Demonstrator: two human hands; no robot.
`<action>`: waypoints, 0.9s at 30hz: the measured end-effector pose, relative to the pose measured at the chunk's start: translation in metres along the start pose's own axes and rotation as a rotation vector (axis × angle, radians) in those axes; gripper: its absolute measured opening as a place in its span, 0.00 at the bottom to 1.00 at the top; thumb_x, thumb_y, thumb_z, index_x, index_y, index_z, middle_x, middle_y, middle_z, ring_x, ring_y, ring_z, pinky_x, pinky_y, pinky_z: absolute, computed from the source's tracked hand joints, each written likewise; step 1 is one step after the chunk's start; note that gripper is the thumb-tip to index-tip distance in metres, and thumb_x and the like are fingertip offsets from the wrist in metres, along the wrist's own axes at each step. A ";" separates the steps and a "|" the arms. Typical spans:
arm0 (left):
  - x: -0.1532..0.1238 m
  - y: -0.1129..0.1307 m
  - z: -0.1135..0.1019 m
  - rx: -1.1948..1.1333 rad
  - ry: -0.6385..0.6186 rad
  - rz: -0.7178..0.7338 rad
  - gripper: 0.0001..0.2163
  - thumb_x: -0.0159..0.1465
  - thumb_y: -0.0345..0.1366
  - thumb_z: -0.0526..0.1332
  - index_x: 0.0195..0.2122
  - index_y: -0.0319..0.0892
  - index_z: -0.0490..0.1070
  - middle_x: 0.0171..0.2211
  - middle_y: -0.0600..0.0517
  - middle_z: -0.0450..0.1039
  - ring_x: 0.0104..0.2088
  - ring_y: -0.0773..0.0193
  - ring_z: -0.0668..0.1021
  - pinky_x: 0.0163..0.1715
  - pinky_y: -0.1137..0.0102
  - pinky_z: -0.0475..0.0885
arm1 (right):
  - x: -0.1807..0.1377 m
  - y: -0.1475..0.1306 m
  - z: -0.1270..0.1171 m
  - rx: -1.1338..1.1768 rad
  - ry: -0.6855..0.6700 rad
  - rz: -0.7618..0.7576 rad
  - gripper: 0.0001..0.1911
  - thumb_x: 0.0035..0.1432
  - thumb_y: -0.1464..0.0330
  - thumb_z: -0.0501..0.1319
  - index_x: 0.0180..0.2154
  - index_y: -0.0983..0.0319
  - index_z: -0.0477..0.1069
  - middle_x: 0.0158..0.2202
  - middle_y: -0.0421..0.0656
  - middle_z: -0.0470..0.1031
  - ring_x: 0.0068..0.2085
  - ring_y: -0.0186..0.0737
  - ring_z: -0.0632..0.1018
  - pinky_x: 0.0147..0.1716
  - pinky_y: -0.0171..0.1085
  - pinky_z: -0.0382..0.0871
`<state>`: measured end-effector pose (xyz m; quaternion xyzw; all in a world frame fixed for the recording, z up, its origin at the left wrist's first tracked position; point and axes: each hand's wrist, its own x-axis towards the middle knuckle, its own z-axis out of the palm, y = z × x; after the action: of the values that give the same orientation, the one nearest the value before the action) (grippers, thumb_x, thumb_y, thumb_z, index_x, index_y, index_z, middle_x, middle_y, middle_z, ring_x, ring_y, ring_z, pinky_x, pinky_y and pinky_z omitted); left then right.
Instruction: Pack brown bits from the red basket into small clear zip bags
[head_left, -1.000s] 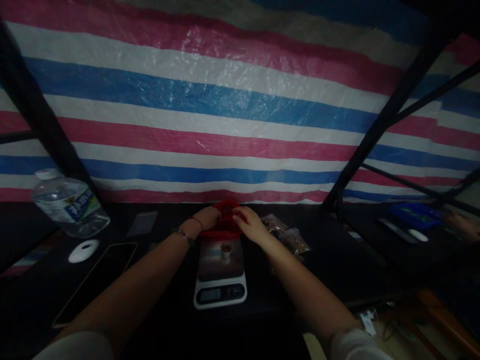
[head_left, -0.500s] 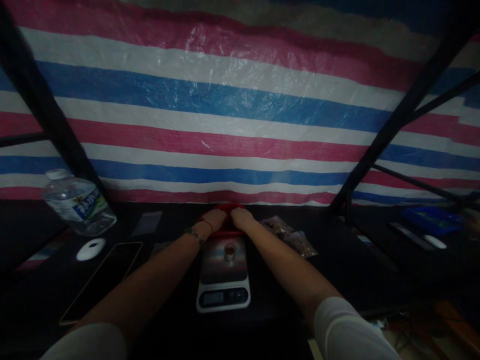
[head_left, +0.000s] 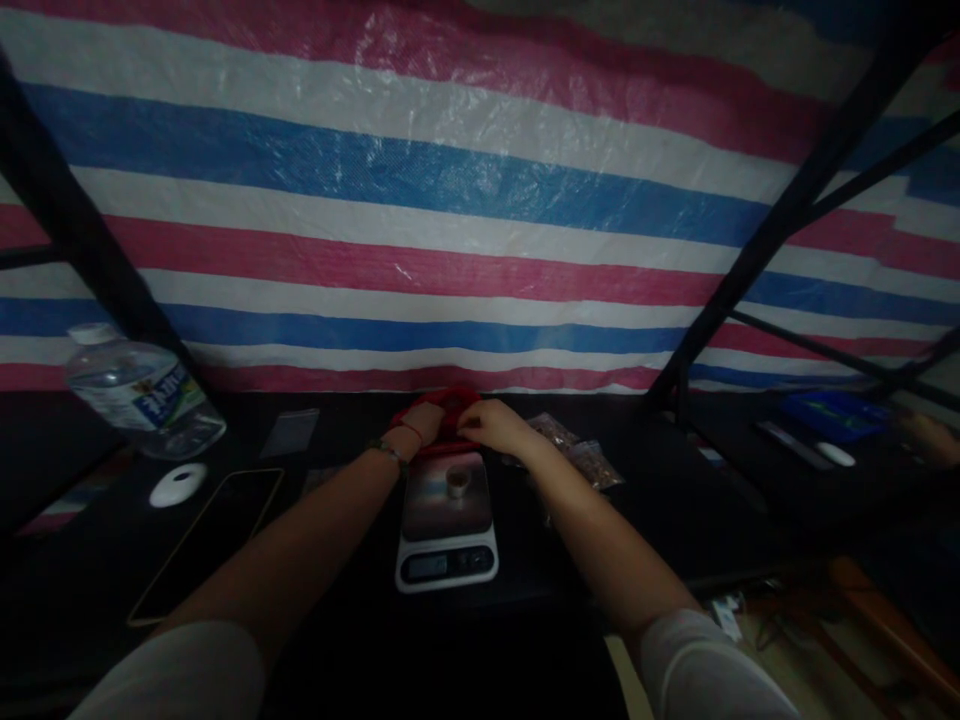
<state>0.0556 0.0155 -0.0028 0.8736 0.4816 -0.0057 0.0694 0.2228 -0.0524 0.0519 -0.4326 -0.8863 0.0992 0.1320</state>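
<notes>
Both my hands reach to a red bag [head_left: 444,410] lying just behind a small kitchen scale [head_left: 447,525] on the dark table. My left hand [head_left: 421,423] has its fingers closed on the bag's left side. My right hand [head_left: 491,424] pinches the bag's right side, its fingers curled. A small round cup [head_left: 457,482] stands on the scale's steel plate, in front of the hands. Several clear packets of brown bits [head_left: 581,458] lie just right of my right hand.
At the left are a water bottle [head_left: 139,392], a white round object [head_left: 177,484], a dark phone [head_left: 211,540] and a small clear bag [head_left: 289,433]. A striped tarp hangs behind. At the far right another person's hand [head_left: 926,436] is near a blue tray [head_left: 831,414].
My hands drew together on the red bag, then the right one shifted a little right again. The view tilted slightly, so things sit a bit higher in the picture.
</notes>
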 end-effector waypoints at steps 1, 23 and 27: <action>-0.001 0.000 -0.002 -0.015 0.014 -0.015 0.12 0.63 0.33 0.54 0.37 0.33 0.75 0.38 0.35 0.76 0.41 0.53 0.79 0.43 0.63 0.70 | -0.010 -0.005 -0.003 0.055 0.009 -0.044 0.10 0.57 0.70 0.59 0.38 0.62 0.78 0.37 0.43 0.79 0.38 0.36 0.77 0.39 0.32 0.65; -0.126 -0.007 -0.020 -0.613 0.428 0.027 0.15 0.60 0.43 0.55 0.39 0.40 0.75 0.39 0.48 0.77 0.40 0.59 0.78 0.43 0.67 0.71 | -0.062 -0.024 0.037 0.217 0.088 0.058 0.18 0.48 0.64 0.67 0.43 0.61 0.76 0.38 0.44 0.75 0.39 0.39 0.74 0.39 0.34 0.65; -0.155 -0.057 -0.010 -0.394 0.372 -0.075 0.17 0.58 0.45 0.56 0.41 0.41 0.76 0.43 0.46 0.77 0.45 0.54 0.76 0.50 0.62 0.68 | -0.053 -0.011 0.027 0.247 0.286 0.054 0.22 0.49 0.61 0.67 0.46 0.62 0.74 0.41 0.46 0.74 0.41 0.40 0.74 0.41 0.36 0.67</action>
<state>-0.0761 -0.0834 0.0128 0.8108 0.5098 0.2464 0.1482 0.2371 -0.1030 0.0223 -0.4465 -0.8277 0.1481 0.3059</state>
